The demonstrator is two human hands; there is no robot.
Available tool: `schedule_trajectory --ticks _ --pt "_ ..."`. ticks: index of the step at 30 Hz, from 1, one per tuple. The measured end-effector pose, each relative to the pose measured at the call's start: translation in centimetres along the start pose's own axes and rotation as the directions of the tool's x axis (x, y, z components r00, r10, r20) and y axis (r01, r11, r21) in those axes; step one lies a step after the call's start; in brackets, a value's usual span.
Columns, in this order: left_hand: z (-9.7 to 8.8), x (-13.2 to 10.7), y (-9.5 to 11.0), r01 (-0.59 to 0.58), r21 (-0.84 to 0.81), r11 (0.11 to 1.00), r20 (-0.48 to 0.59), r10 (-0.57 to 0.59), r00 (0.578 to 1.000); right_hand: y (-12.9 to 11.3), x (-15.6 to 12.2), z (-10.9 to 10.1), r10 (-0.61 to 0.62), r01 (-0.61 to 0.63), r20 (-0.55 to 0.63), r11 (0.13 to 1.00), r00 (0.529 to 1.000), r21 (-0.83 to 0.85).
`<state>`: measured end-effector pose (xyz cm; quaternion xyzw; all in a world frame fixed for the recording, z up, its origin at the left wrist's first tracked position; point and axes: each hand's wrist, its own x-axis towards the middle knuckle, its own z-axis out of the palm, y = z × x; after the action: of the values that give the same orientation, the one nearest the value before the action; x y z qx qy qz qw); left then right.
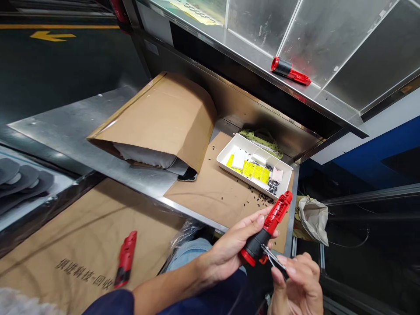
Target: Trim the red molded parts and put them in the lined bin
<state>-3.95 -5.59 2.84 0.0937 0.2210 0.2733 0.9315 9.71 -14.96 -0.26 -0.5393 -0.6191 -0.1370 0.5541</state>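
Foam pads [19, 179], dark grey, sit in a row at far left, beside a cardboard sheet [82, 245] printed with Chinese characters, where a red plastic handle shell [125, 259] lies loose. Beyond them, a kraft paper envelope [164, 118] rests on a steel counter [65, 131], a phone [188, 175] showing beneath its edge. Our left hand [226, 253] closes firmly around a red-and-black handle [262, 234], held over a second cardboard sheet [203, 188]. Our right hand [295, 284] pinches steel tweezers [272, 258], their tips at the handle's black section; whether they hold anything there is too small to tell. Black small parts [259, 197] lie scattered by a white plastic tray [223, 159] of yellow label sheets [249, 173]. Above, a similar red-and-black handle [290, 71] lies on a steel shelf [229, 43], apparently assembled. A crumpled bag [313, 221] hangs at far right. Work appears partway along: the shelf piece looks finished, the handle in hand is being worked on, and the loose shell remains apart.
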Motion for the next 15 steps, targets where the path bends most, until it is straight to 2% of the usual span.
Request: schedule_trajectory --ticks 3,5,8,11,15 --pt "-0.13 -0.12 -0.08 0.007 -0.026 1.000 0.013 -0.007 1.000 -0.39 0.01 0.10 0.105 -0.097 -0.135 0.993 0.985 0.063" --pt "-0.23 -0.14 -0.09 0.038 -0.043 0.998 0.019 -0.037 0.999 -0.65 0.06 0.23 0.169 -0.155 -0.176 0.984 0.970 0.087" --pt "-0.40 -0.01 -0.08 0.113 -0.115 0.987 0.026 -0.111 0.993 -0.73 0.21 0.42 0.197 -0.187 -0.161 0.979 0.967 0.078" --pt "-0.53 0.21 -0.11 0.188 -0.174 0.967 0.031 -0.185 0.982 -0.54 0.43 0.56 0.124 -0.116 -0.097 0.990 0.988 0.081" --pt "-0.55 0.39 -0.11 0.207 -0.202 0.957 0.002 -0.211 0.977 -0.57 0.62 0.64 0.147 -0.141 -0.059 0.985 0.987 0.098"
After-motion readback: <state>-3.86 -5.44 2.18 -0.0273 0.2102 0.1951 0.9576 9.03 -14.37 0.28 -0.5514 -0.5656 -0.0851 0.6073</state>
